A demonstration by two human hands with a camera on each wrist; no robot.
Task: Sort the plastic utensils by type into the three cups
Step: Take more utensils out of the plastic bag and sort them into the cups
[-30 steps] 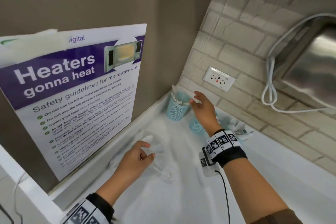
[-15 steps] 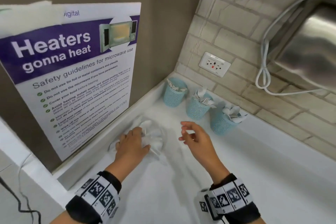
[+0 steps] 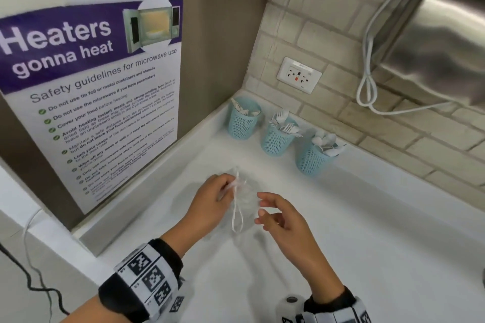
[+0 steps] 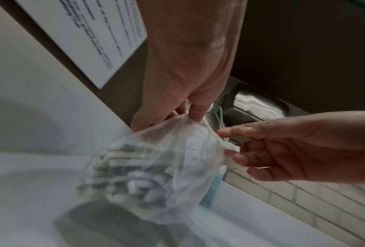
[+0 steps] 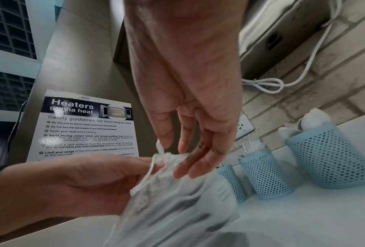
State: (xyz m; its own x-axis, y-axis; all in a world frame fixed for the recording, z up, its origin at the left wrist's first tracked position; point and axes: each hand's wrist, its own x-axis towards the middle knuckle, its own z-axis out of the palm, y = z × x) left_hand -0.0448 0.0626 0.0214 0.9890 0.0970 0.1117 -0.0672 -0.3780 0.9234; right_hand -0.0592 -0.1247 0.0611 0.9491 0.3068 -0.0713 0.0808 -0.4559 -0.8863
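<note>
Centre of the head view: the left hand (image 3: 210,199) pinches the gathered neck and white drawstring of a sheer bag (image 4: 156,175) of utensils, lifted above the white table (image 3: 367,244). The right hand (image 3: 283,220) hovers just beside it, fingers (image 4: 236,132) loosely spread, holding nothing. 3 blue mesh cups (image 3: 277,136) stand upper right, holding sorted utensils.

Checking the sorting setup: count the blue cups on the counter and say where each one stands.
3, in a row along the tiled wall: the left cup in the corner, the middle cup beside it, and the right cup nearest the cable. None seems hidden.
</note>
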